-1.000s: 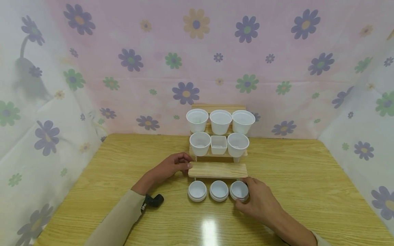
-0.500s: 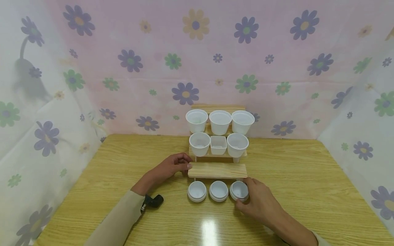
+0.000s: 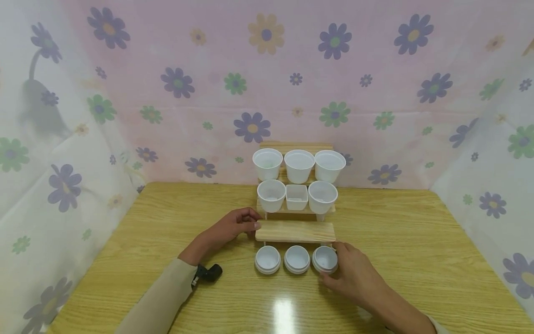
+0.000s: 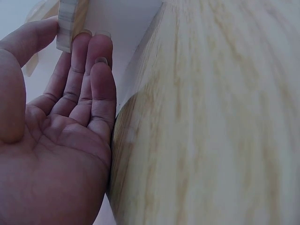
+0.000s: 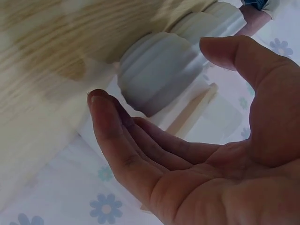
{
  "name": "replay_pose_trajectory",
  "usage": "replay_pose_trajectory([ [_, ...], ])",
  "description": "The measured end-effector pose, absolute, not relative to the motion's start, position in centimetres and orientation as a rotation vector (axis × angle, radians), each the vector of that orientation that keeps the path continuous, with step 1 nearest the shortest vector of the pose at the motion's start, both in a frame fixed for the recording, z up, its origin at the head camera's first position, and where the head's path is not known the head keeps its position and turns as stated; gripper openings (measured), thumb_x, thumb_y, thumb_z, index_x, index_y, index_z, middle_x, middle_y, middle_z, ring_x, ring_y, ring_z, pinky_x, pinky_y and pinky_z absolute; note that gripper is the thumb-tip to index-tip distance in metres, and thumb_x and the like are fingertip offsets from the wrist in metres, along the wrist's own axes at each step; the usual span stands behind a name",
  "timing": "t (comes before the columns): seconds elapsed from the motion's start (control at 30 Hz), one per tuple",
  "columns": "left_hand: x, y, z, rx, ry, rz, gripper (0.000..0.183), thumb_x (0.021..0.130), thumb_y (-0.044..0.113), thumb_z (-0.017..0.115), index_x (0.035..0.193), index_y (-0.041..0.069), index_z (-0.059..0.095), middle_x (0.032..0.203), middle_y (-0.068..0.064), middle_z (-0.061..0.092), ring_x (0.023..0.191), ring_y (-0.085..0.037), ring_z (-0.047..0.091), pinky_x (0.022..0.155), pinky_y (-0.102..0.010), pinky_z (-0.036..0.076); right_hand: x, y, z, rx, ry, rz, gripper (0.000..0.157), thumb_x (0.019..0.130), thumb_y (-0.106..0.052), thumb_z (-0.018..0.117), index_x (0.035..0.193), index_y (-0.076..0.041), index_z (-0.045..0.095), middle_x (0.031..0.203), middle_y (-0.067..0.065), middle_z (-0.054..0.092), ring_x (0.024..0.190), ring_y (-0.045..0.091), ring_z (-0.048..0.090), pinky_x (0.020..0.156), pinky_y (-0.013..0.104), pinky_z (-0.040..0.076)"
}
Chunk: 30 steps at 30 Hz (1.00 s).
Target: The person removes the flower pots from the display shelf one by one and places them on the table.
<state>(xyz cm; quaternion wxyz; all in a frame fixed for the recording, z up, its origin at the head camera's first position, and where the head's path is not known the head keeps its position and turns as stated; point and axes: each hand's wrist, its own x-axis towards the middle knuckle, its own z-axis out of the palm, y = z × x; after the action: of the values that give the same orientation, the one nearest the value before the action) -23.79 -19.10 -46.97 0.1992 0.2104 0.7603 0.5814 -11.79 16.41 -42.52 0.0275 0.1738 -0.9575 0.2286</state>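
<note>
A tiered wooden stand has a bare front step [image 3: 295, 231]; my left hand [image 3: 233, 227] pinches this step's left end, thumb on one side and fingers on the other, as the left wrist view shows. In front of it stand three small round white jars on the table: a left jar [image 3: 267, 260], a middle jar [image 3: 297, 260] and a right jar [image 3: 325, 260]. My right hand [image 3: 354, 273] curves loosely beside the right jar. In the right wrist view a gap shows between its fingers [image 5: 108, 122] and the ridged white jar [image 5: 159, 70].
On the stand's middle step sit two round white cups and a square white cup [image 3: 296, 197] between them. Three larger white cups [image 3: 299, 166] fill the step above. A flowered cloth [image 3: 208, 93] hangs behind the wooden table [image 3: 167, 208]. A black device [image 3: 208, 272] is at the left wrist.
The right thumb and fingers have eased slightly away from the right jar. My left hand stays at the front step, and the cups and jars keep their places.
</note>
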Motion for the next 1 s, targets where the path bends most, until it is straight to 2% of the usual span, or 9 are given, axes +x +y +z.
replay_pose_trajectory([
  [0.2, -23.9, -18.9, -46.9, 0.592, 2.133, 1.621, 0.03, 0.108, 0.027, 0.065, 0.128, 0.005, 0.063, 0.103, -0.008, 0.069, 0.095, -0.03, 0.064, 0.089, -0.039, 0.053, -11.7, 16.7, -42.1, 0.543, -2.924, 0.656, 0.064, 0.075, -0.025, 0.096, 0.121, 0.006, 0.066, 0.107, 0.016, 0.072, 0.092, 0.028, 0.071, 0.076, 0.042, 0.06],
  [0.5, -24.0, -18.9, -47.0, 0.583, 2.121, 1.634, 0.03, 0.108, 0.026, 0.066, 0.128, 0.004, 0.062, 0.103, -0.009, 0.069, 0.094, -0.031, 0.064, 0.089, -0.039, 0.054, -12.0, 17.2, -41.1, 0.519, -2.862, 0.672, 0.047, 0.083, -0.025, 0.09, 0.115, 0.003, 0.069, 0.105, 0.015, 0.073, 0.09, 0.03, 0.071, 0.075, 0.044, 0.06],
  [0.77, -23.9, -18.9, -47.1, 0.576, 2.121, 1.637, 0.03, 0.108, 0.025, 0.066, 0.128, 0.003, 0.062, 0.102, -0.009, 0.069, 0.093, -0.031, 0.065, 0.087, -0.038, 0.054, -12.4, 17.7, -40.1, 0.498, -2.795, 0.709, 0.046, 0.086, -0.024, 0.088, 0.118, 0.003, 0.068, 0.107, 0.014, 0.072, 0.094, 0.03, 0.071, 0.077, 0.045, 0.06],
  [1.0, -24.0, -19.1, -47.3, 0.581, 2.131, 1.626, 0.03, 0.107, 0.027, 0.067, 0.128, 0.006, 0.063, 0.101, -0.009, 0.07, 0.093, -0.029, 0.066, 0.089, -0.037, 0.054, -13.3, 18.0, -39.3, 0.474, -2.781, 0.761, 0.051, 0.09, -0.026, 0.085, 0.124, 0.006, 0.066, 0.117, 0.021, 0.071, 0.099, 0.034, 0.072, 0.078, 0.047, 0.061],
])
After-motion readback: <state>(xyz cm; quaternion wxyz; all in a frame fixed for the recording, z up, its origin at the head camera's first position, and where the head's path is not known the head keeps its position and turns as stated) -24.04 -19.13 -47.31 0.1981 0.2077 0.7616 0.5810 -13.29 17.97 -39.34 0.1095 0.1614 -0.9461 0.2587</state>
